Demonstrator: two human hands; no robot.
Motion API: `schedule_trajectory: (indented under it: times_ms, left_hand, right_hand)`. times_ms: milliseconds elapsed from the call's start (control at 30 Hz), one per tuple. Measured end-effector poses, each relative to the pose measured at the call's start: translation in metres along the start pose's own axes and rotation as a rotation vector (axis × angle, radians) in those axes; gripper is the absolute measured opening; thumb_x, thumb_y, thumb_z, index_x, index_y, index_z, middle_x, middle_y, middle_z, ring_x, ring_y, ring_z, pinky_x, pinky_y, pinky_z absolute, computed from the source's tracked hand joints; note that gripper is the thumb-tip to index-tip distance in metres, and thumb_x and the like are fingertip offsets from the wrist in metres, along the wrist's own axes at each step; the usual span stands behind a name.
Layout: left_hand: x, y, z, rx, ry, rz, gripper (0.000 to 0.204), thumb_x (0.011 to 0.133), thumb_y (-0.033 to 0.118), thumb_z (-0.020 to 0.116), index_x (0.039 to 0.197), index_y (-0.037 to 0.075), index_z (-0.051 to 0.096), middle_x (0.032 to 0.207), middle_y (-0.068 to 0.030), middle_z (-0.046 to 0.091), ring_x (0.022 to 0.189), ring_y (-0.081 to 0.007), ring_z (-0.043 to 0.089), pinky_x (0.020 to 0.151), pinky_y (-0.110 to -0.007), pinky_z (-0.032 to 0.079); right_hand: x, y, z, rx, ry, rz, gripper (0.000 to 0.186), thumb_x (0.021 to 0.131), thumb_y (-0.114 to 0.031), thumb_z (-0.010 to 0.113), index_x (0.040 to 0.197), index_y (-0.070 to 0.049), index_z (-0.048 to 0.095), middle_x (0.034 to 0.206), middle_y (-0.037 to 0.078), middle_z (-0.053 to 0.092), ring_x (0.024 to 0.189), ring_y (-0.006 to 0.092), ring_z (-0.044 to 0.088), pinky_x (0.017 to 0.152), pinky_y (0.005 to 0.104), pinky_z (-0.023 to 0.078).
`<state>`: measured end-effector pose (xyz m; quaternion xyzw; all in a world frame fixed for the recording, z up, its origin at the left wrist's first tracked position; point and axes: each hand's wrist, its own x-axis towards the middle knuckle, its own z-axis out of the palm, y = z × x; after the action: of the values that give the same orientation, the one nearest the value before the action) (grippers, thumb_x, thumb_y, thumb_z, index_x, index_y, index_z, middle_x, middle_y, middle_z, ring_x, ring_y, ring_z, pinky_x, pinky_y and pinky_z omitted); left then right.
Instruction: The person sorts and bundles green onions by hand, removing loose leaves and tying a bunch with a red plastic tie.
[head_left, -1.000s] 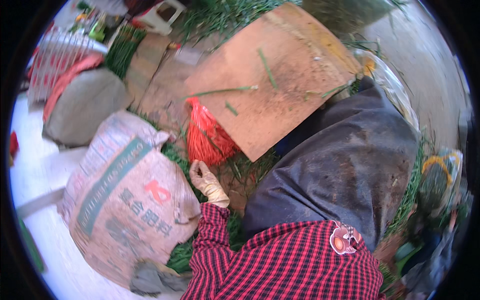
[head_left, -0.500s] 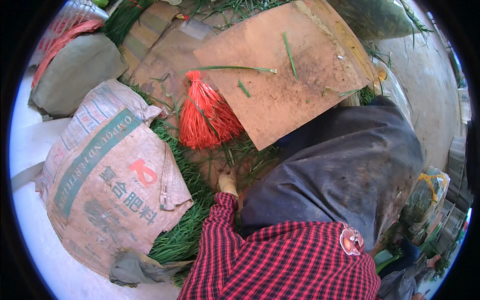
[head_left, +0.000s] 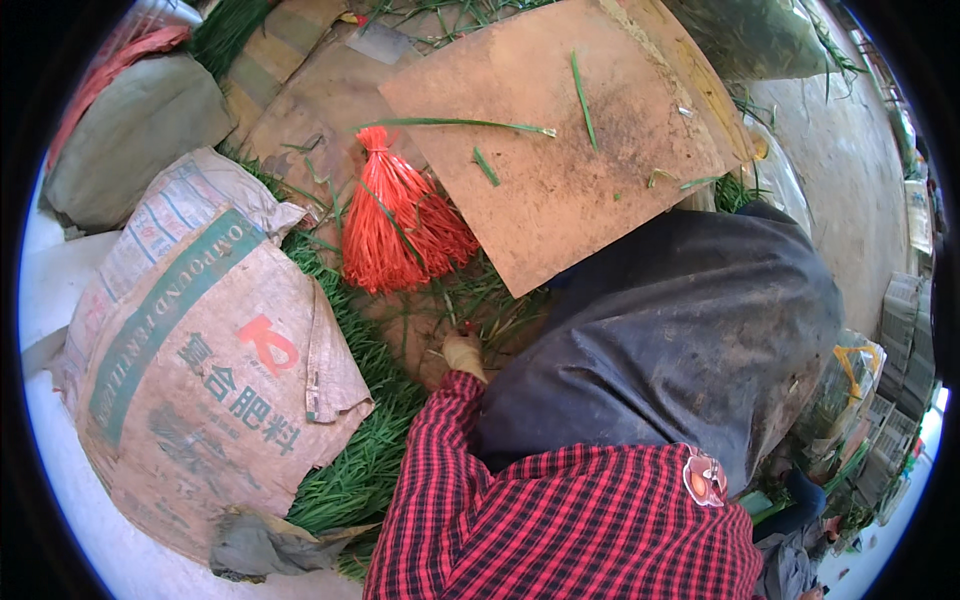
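Note:
My left hand (head_left: 463, 354), in a pale yellowish glove, reaches down to the littered ground beside the dark apron (head_left: 660, 340) over my lap. Its fingers point away from me and are too small and hidden to read. A tiny red spot shows at their tips. Loose green leaf scraps (head_left: 500, 312) lie just beyond the hand. Farther off rests a bundle of red ties (head_left: 405, 225), gathered at its top, with a green blade across it. To the hand's left runs a heap of long green leaves (head_left: 355, 450). My right hand is out of view.
A printed woven sack (head_left: 215, 380) covers part of the leaf heap at left. A brown board (head_left: 570, 140) with a few green blades on it lies ahead. Behind the sack stands a grey-green rounded bundle (head_left: 135, 140). Clear plastic bags (head_left: 760, 40) of greens are at right.
My left hand has shifted slightly forward and right, and a red spot now shows at its fingertips. The view has turned a little, sliding the sack and red ties leftward.

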<state>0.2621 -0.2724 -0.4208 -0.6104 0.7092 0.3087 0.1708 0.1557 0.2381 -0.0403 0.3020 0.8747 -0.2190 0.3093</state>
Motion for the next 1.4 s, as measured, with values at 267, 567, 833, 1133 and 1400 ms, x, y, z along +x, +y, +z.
schedule_trajectory:
  times_ms: [267,567,833,1133,1400]
  left_hand:
    - [0.020,-0.053,-0.050,-1.000,-0.226,-0.035,0.022,0.095,0.007,0.058,0.114,-0.003,0.061,0.093,-0.0048,0.066,0.072,-0.0127,0.059,0.067,-0.028,0.049]
    - [-0.007,0.011,-0.132,-0.866,-0.216,0.069,0.021,0.097,0.011,0.056,0.112,0.001,0.068,0.100,-0.0101,0.068,0.078,-0.0107,0.061,0.072,-0.022,0.049]
    - [-0.044,0.065,-0.191,-1.072,-0.115,0.262,0.026,0.091,0.009,0.066,0.115,-0.003,0.063,0.097,-0.0100,0.070,0.077,-0.0144,0.068,0.065,-0.026,0.054]
    - [-0.081,0.127,-0.233,-0.807,-0.159,0.402,0.030,0.094,0.024,0.064,0.111,-0.001,0.066,0.092,-0.0094,0.071,0.076,-0.0158,0.069,0.063,-0.026,0.055]
    - [-0.144,0.300,-0.272,-1.053,-0.505,0.812,0.030,0.094,0.024,0.063,0.114,0.002,0.064,0.093,-0.0083,0.071,0.078,-0.0190,0.070,0.067,-0.030,0.058]
  right_hand:
    - [0.013,0.002,0.000,-0.016,-0.058,-0.013,0.034,0.093,-0.028,0.056,0.110,-0.001,0.067,0.110,0.017,0.066,0.102,0.0255,0.063,0.090,0.0345,0.047]
    - [0.039,0.005,0.044,0.045,-0.127,-0.025,0.034,0.093,-0.029,0.056,0.110,-0.002,0.067,0.108,0.017,0.067,0.101,0.0263,0.063,0.090,0.0347,0.047]
    - [0.065,0.014,0.081,0.102,-0.195,-0.048,0.034,0.092,-0.029,0.056,0.109,-0.002,0.067,0.107,0.018,0.067,0.101,0.0270,0.063,0.089,0.0349,0.048]
    - [0.082,0.024,0.114,0.202,-0.232,-0.044,0.035,0.092,-0.030,0.056,0.109,-0.002,0.067,0.105,0.018,0.068,0.100,0.0278,0.064,0.089,0.0351,0.048]
    - [0.084,0.030,0.137,0.293,-0.229,-0.009,0.035,0.091,-0.031,0.056,0.109,-0.003,0.067,0.103,0.019,0.068,0.099,0.0285,0.064,0.089,0.0353,0.048]
